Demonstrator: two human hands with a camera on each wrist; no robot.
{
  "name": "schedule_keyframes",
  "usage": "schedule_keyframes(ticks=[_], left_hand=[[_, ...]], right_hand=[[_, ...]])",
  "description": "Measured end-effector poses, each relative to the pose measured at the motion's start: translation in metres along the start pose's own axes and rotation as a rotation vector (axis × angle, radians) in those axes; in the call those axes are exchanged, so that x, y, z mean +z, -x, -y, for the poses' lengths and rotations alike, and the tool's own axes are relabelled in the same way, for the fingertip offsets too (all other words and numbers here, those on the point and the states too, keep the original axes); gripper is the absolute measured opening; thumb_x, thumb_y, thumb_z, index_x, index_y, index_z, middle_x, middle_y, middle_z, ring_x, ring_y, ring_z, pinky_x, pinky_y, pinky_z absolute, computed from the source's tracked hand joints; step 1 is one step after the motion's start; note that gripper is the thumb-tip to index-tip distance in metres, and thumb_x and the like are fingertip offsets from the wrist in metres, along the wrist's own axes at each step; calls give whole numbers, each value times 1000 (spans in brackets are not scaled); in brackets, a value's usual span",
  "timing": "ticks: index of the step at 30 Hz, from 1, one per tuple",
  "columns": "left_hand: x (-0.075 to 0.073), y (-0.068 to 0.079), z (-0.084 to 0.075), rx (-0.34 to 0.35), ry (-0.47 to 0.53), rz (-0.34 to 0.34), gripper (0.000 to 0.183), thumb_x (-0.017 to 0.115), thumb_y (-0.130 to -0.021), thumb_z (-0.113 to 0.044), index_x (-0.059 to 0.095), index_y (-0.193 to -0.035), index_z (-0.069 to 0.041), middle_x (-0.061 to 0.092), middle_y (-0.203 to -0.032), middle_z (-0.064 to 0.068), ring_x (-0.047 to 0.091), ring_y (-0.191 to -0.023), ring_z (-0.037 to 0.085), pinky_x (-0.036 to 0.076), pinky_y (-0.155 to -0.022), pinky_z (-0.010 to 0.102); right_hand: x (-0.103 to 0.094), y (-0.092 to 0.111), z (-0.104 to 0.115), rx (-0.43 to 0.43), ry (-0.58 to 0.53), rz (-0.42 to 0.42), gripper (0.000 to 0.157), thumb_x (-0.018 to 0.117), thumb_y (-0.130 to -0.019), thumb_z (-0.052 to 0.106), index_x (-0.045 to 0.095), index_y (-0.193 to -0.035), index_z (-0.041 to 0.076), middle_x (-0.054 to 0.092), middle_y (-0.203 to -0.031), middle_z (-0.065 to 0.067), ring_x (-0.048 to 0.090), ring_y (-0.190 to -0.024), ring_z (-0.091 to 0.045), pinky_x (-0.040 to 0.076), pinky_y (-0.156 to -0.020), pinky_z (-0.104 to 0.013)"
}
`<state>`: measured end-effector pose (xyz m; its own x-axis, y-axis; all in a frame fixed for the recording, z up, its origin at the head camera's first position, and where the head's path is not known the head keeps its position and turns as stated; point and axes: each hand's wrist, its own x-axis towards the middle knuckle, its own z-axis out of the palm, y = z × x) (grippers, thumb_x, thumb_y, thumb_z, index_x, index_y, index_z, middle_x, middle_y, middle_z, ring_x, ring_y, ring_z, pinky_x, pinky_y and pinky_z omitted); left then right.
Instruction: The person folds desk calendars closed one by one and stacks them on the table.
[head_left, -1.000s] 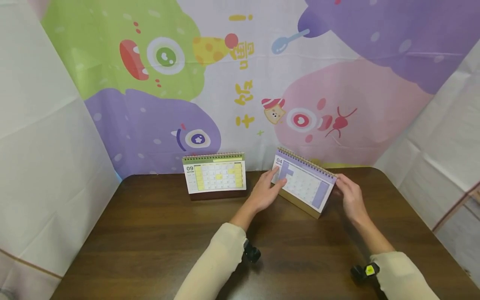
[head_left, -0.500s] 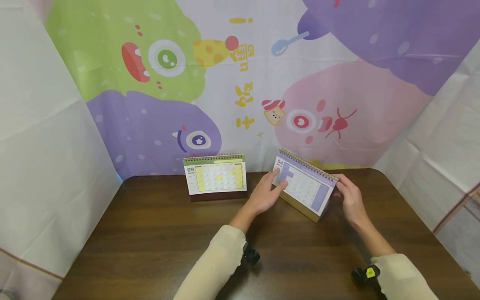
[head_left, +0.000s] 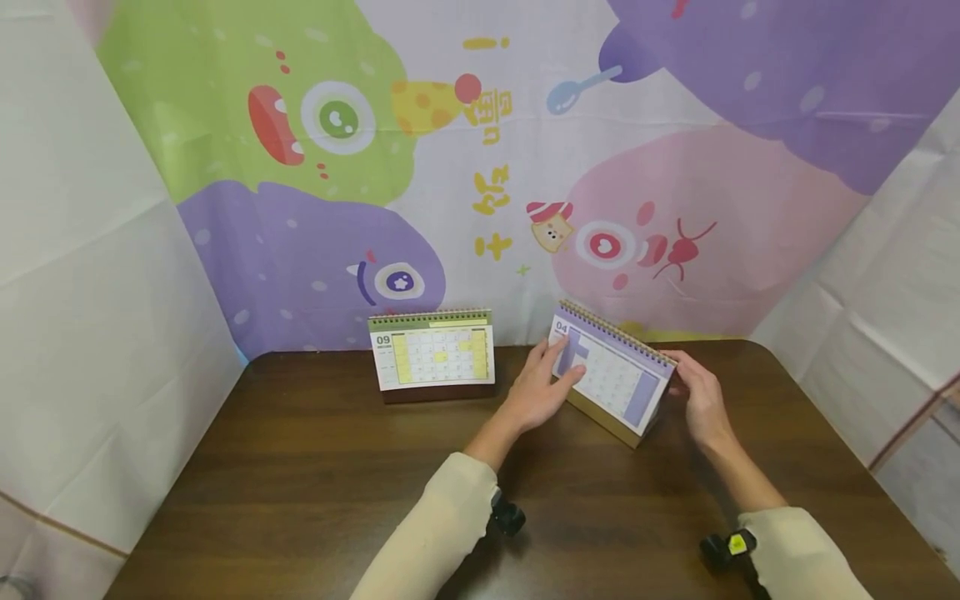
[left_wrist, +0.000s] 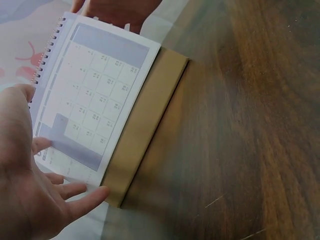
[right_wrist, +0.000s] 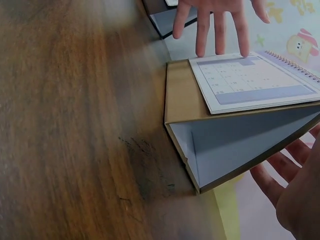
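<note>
A purple-and-white desk calendar (head_left: 611,375) marked 04 stands on its gold easel base, turned at an angle. My left hand (head_left: 538,390) is at its left end, fingers spread, with fingertips over the page edge. In the right wrist view, that left hand (right_wrist: 220,20) shows straight fingers at the calendar's far edge. My right hand (head_left: 701,396) is at the upper right corner beside the spiral binding. Its relaxed fingers (right_wrist: 270,185) lie along the calendar's back panel. To the left stands another desk calendar (head_left: 435,354), green and yellow, marked 09.
Both calendars stand near the back edge of the dark wooden table (head_left: 300,500). A cartoon-printed cloth (head_left: 517,183) hangs right behind it. White cloth walls (head_left: 82,250) close in the left and right sides.
The purple calendar has turned slightly, its right front corner coming a little nearer. My left hand has shifted slightly to the right along with it. The other calendar stays in place.
</note>
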<state>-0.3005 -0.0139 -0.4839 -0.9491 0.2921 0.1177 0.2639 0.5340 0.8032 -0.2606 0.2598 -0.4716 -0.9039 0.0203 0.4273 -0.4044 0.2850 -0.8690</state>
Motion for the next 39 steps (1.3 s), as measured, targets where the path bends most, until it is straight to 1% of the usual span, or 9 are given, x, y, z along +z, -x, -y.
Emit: schedule_keyframes(ticks=[5,7,12,14,18,24,28,35,39], left_hand=[[20,-23,35,-1,-22,-19,80,48,-106,-82,34,-176,-46,20,-191,7,35,-171,46,35,-129,81],[12,-13,19,-14,-12,-6,76,49,-109,-77,34,-177,-45,19,-192,8,33,-172,45,33,-131,80],[5,-7,8,-20,4,14,77,45,-109,-79,34,-177,-43,19,-191,14,33,-172,48,33,-130,82],[11,-15,19,-8,-5,7,80,42,-107,-83,35,-177,-44,20,-190,15,34,-170,50,34,-129,82],[6,-11,11,2,11,8,76,47,-110,-75,38,-176,-38,22,-189,18,36,-169,52,36,-129,81],[17,-28,35,44,-23,-7,77,50,-109,-76,39,-176,-39,24,-189,12,38,-170,44,40,-132,69],[19,-31,39,50,-9,-2,77,50,-108,-77,39,-175,-41,22,-190,12,35,-172,44,37,-135,69],[7,-16,18,44,38,23,76,49,-111,-72,38,-176,-35,20,-189,20,32,-172,50,33,-135,73],[12,-17,22,35,19,28,79,50,-110,-74,37,-177,-34,20,-189,20,32,-172,50,34,-134,74]], right_hand=[[0,1,-1,6,12,-4,48,31,-118,12,64,-131,-21,68,-103,41,64,-93,13,54,-80,-14],[0,2,0,-5,13,-4,48,31,-118,11,64,-130,-21,68,-104,41,63,-93,13,53,-80,-13],[1,5,0,-15,27,-1,47,32,-118,10,66,-130,-20,67,-105,42,62,-94,12,52,-80,-14],[1,6,0,-17,30,-3,46,32,-118,10,67,-129,-19,68,-105,41,62,-94,12,52,-79,-15],[2,8,0,-28,34,-5,45,33,-117,9,69,-128,-17,68,-104,40,62,-92,11,53,-79,-14],[5,12,1,-49,44,-12,44,35,-117,10,71,-125,-14,68,-103,38,62,-90,8,52,-79,-16],[7,14,3,-72,54,-19,42,36,-116,11,72,-124,-11,69,-103,36,61,-89,5,51,-78,-20],[9,16,2,-76,32,-6,43,36,-116,12,71,-126,-11,70,-108,36,65,-94,8,54,-81,-18],[9,16,2,-79,4,-1,44,35,-116,12,70,-130,-12,71,-110,34,67,-95,7,56,-81,-17]])
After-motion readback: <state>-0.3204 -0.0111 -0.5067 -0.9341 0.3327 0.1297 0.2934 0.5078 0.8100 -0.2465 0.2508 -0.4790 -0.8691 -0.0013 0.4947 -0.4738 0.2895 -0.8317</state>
